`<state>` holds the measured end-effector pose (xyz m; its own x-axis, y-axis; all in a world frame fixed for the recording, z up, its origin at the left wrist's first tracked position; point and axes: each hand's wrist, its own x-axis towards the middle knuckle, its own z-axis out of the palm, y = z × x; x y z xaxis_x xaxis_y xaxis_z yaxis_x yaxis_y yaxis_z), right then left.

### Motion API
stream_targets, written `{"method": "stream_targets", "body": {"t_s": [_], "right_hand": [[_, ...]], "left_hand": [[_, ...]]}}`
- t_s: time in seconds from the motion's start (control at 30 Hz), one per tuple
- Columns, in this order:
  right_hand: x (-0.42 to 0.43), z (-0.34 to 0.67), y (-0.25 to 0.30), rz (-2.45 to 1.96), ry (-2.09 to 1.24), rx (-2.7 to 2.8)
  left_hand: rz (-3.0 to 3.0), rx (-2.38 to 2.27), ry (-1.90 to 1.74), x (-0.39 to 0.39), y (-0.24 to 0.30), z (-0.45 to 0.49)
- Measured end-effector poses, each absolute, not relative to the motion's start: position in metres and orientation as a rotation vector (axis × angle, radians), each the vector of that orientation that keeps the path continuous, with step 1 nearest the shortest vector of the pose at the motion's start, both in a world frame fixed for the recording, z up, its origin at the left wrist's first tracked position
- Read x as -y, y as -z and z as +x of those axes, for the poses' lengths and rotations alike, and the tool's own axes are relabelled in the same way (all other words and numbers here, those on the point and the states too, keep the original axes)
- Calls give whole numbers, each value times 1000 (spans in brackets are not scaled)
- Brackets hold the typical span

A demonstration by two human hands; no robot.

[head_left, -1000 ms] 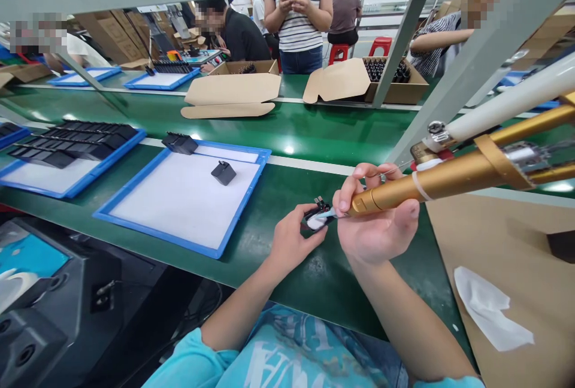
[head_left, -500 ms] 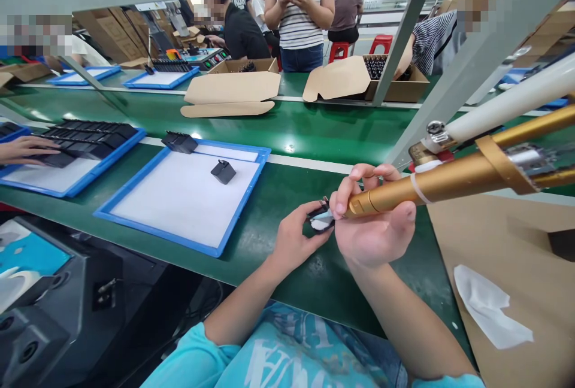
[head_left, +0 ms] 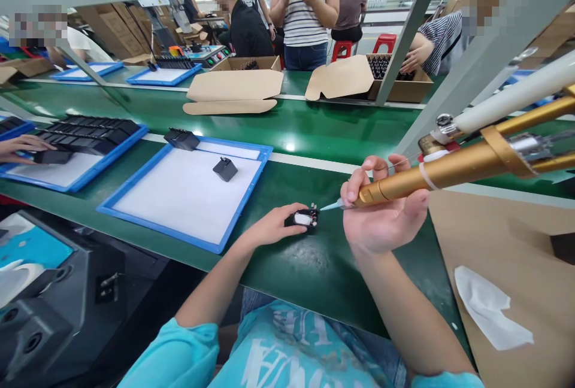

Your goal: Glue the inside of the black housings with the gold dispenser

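Observation:
My left hand (head_left: 278, 223) grips a small black power adapter (head_left: 303, 218) between thumb and fingers, just above the green bench. White material and some inner parts show on the adapter's open side, with prongs at its right end. My right hand (head_left: 381, 214) is wrapped round the front of a gold glue dispenser (head_left: 399, 184), its thumb held away. The dispenser's pale blue tapered nozzle (head_left: 332, 205) points left, with its tip just right of the adapter and apparently apart from it.
A blue-rimmed tray (head_left: 171, 233) lies to the left, with one black adapter (head_left: 225, 169) inside and another (head_left: 181, 139) at its back corner. Farther left, a co-worker's hand (head_left: 22, 147) touches an adapter in a fuller tray. White tissue (head_left: 492, 307) lies on cardboard (head_left: 516, 238) at right.
My left hand has moved left with the adapter, away from the nozzle. My right hand and the dispenser have shifted slightly right, so a gap shows between tip and adapter.

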<state>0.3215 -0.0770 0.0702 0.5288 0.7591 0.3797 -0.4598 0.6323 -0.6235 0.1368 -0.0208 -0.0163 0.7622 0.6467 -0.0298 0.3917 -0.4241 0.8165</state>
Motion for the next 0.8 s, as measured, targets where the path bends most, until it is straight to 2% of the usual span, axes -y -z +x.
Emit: {"method": "stream_targets", "body": {"t_s": [0.07, 0.17, 0.33, 0.53, 0.63, 0.8], "right_hand": [[76, 323, -69, -484, -760, 678], [76, 323, -68, -455, -752, 675], [75, 323, -68, -455, -754, 672], [75, 324, -71, -499, -759, 667], [74, 325, -70, -467, -767, 660], [73, 327, -67, -448, -769, 665]], "left_hand": [[2044, -652, -285, 10, 20, 125], [2014, -695, -408, 11, 27, 115], [2160, -1170, -745, 51, 42, 126], [2322, -1561, -731, 75, 52, 161], [2380, -1538, -711, 63, 53, 166], [2321, -1207, -739, 40, 55, 143]]}}
